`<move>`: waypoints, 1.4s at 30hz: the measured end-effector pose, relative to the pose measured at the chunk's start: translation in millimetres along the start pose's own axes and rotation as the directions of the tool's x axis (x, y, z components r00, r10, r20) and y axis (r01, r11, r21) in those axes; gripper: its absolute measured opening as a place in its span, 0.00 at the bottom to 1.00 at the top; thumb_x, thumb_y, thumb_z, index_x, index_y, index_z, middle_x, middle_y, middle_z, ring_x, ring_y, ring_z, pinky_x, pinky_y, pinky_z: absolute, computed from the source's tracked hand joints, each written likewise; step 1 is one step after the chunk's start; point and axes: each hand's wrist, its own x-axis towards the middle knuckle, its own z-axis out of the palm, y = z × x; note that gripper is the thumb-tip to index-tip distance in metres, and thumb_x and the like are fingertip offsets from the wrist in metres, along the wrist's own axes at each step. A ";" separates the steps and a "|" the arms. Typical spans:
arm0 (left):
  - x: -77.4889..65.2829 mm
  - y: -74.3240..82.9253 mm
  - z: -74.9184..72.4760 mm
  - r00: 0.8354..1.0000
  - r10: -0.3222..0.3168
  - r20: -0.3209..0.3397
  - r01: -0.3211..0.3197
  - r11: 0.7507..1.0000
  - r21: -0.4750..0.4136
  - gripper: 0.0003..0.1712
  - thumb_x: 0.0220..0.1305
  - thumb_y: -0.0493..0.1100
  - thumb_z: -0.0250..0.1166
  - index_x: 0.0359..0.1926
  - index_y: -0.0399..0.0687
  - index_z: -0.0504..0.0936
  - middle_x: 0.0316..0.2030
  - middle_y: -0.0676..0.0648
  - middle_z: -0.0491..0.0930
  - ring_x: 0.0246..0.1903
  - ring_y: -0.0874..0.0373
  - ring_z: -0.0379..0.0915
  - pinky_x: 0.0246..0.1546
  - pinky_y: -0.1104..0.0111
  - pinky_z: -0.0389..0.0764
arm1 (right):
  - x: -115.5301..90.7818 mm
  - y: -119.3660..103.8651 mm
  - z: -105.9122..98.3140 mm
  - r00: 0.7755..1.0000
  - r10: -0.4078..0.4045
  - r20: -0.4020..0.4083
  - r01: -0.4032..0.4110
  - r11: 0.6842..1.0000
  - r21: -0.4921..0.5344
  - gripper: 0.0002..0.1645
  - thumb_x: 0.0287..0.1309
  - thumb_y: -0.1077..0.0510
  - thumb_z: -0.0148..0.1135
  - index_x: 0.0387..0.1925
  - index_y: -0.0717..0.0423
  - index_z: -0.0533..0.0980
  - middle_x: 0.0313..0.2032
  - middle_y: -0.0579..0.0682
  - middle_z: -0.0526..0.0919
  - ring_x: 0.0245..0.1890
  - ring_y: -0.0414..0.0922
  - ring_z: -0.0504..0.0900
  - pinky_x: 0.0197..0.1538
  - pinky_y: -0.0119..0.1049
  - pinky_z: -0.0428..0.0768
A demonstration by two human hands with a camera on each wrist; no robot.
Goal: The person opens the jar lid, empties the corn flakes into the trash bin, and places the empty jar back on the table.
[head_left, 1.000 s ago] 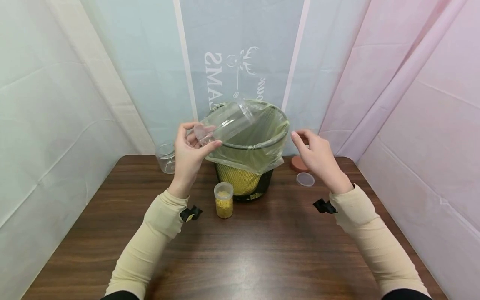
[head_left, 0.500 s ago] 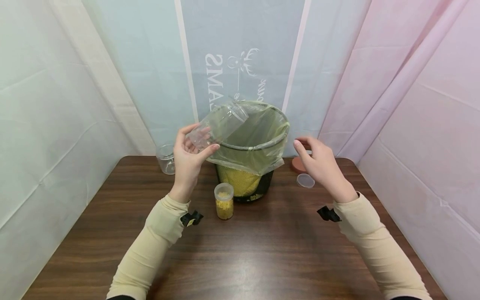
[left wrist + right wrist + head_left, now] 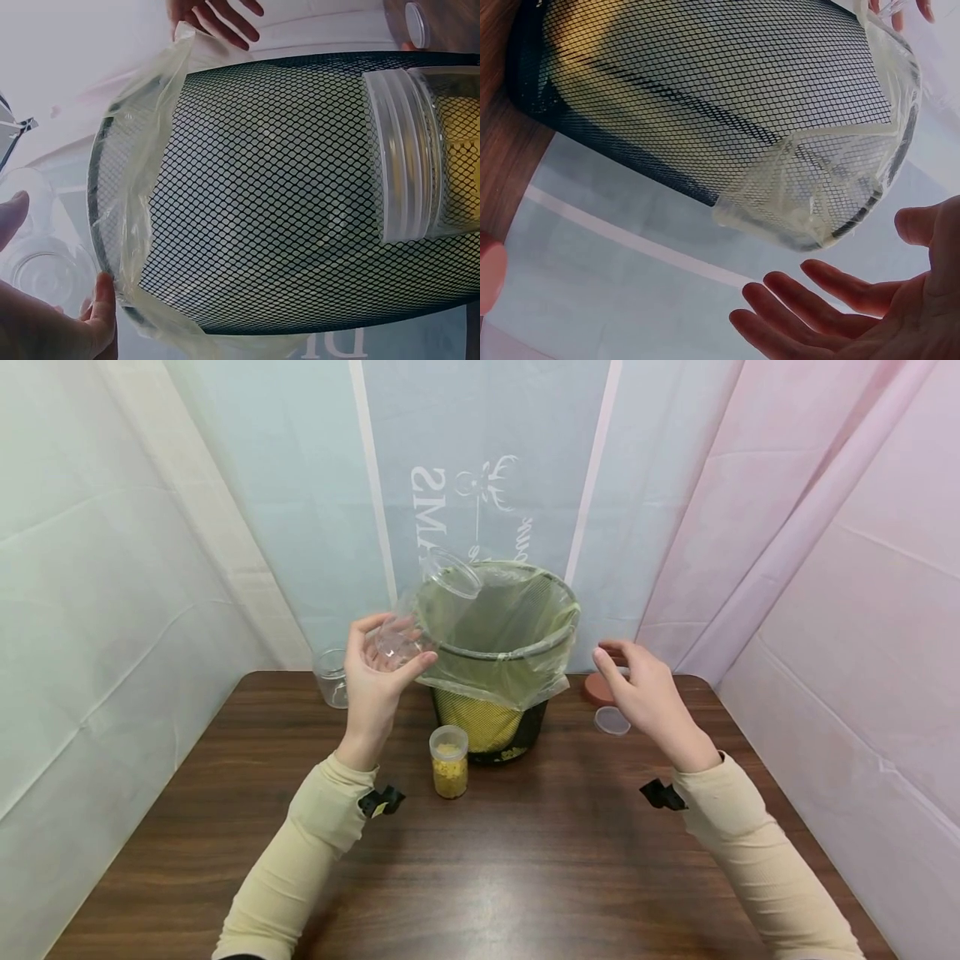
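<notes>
Head view: the left hand [image 3: 378,672] holds an empty clear jar [image 3: 423,614] by its base, thumb and fingers curled round it. The jar is tilted, mouth up and away, over the near-left rim of the mesh bin [image 3: 498,693]. The bin carries a yellow-green liner bag [image 3: 517,635] and stands at the middle of the table's [image 3: 480,860] far edge. The right hand [image 3: 645,693] hovers to the right of the bin, grip spread and relaxed, holding nothing. A small lidded jar of yellow pieces [image 3: 448,762] stands just in front of the bin. A second clear jar [image 3: 332,677] stands near the far-left corner. A red lid [image 3: 596,689] and a clear lid [image 3: 612,720] lie near the far-right corner, behind the right hand.

Left wrist view: shows the bin's mesh wall [image 3: 285,187] close up, with the liner folded over the rim. The held jar's base [image 3: 45,262] is visible between thumb and fingers, blurred. The small jar's ribbed lid shows against the mesh.

Right wrist view: shows the right palm open with fingers [image 3: 817,311] apart and clear of the liner's overhang [image 3: 802,195], which the head view does not resolve.
</notes>
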 end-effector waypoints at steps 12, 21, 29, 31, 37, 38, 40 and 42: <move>-5.5 2.8 -5.5 1.000 -0.007 0.016 0.007 0.999 -0.052 0.39 0.43 0.18 0.67 0.55 0.43 0.62 0.50 0.38 0.70 0.50 0.44 0.74 0.51 0.58 0.79 | -5.2 9.4 1.5 0.999 -0.008 0.032 0.009 0.999 -0.031 0.36 0.70 0.39 0.40 0.63 0.64 0.65 0.59 0.65 0.71 0.58 0.60 0.72 0.56 0.55 0.72; -9.8 1.2 -13.6 0.999 -0.022 0.034 0.022 1.000 0.003 0.40 0.45 0.18 0.65 0.60 0.37 0.63 0.51 0.36 0.68 0.53 0.44 0.72 0.54 0.59 0.77 | -9.6 23.0 9.3 0.999 0.000 0.037 0.002 0.998 -0.068 0.36 0.69 0.39 0.43 0.62 0.63 0.65 0.57 0.66 0.71 0.57 0.61 0.71 0.56 0.57 0.69; -16.9 -3.9 -20.8 0.998 -0.057 0.026 0.056 0.998 0.043 0.40 0.45 0.18 0.65 0.59 0.31 0.58 0.51 0.38 0.70 0.51 0.48 0.74 0.53 0.62 0.78 | -15.1 34.1 17.2 0.997 0.010 0.072 -0.004 0.996 -0.087 0.37 0.68 0.38 0.44 0.63 0.63 0.64 0.56 0.67 0.70 0.55 0.63 0.71 0.54 0.59 0.69; -18.8 -6.1 -23.6 0.999 -0.049 0.018 0.048 0.997 0.058 0.40 0.44 0.18 0.65 0.58 0.31 0.58 0.51 0.36 0.70 0.50 0.48 0.74 0.53 0.63 0.78 | -16.2 37.1 19.6 0.997 0.010 0.075 -0.004 0.996 -0.090 0.37 0.68 0.38 0.44 0.63 0.63 0.64 0.54 0.66 0.71 0.53 0.62 0.72 0.52 0.58 0.70; -26.6 -13.2 -34.4 0.998 -0.061 -0.024 0.064 0.981 0.185 0.35 0.45 0.24 0.71 0.54 0.36 0.64 0.54 0.32 0.73 0.51 0.49 0.73 0.49 0.71 0.75 | -21.1 48.3 28.2 0.996 0.002 0.086 0.006 0.996 -0.087 0.37 0.68 0.38 0.45 0.64 0.62 0.63 0.56 0.66 0.69 0.50 0.60 0.75 0.51 0.56 0.74; -28.0 -14.5 -36.3 0.997 -0.067 -0.030 0.072 0.976 0.204 0.35 0.45 0.26 0.71 0.54 0.39 0.65 0.54 0.33 0.74 0.50 0.50 0.73 0.47 0.72 0.75 | -22.0 50.5 29.5 0.996 0.000 0.090 0.008 0.996 -0.088 0.37 0.68 0.38 0.45 0.65 0.62 0.63 0.57 0.66 0.68 0.51 0.60 0.75 0.51 0.56 0.74; -30.3 -17.2 -39.5 0.997 -0.074 -0.039 0.081 0.972 0.223 0.34 0.46 0.28 0.72 0.53 0.43 0.67 0.53 0.34 0.75 0.48 0.52 0.74 0.45 0.73 0.75 | -23.9 54.6 31.8 0.995 -0.004 0.096 0.013 0.995 -0.094 0.38 0.67 0.38 0.45 0.66 0.61 0.62 0.59 0.66 0.67 0.53 0.61 0.73 0.53 0.57 0.73; -32.1 -19.7 -42.3 0.996 -0.078 -0.049 0.087 0.969 0.231 0.34 0.47 0.29 0.72 0.54 0.48 0.68 0.53 0.34 0.75 0.44 0.55 0.74 0.42 0.74 0.75 | -25.8 59.2 34.3 0.995 -0.010 0.097 0.020 0.994 -0.105 0.38 0.67 0.38 0.45 0.66 0.61 0.61 0.59 0.67 0.66 0.55 0.61 0.71 0.54 0.58 0.71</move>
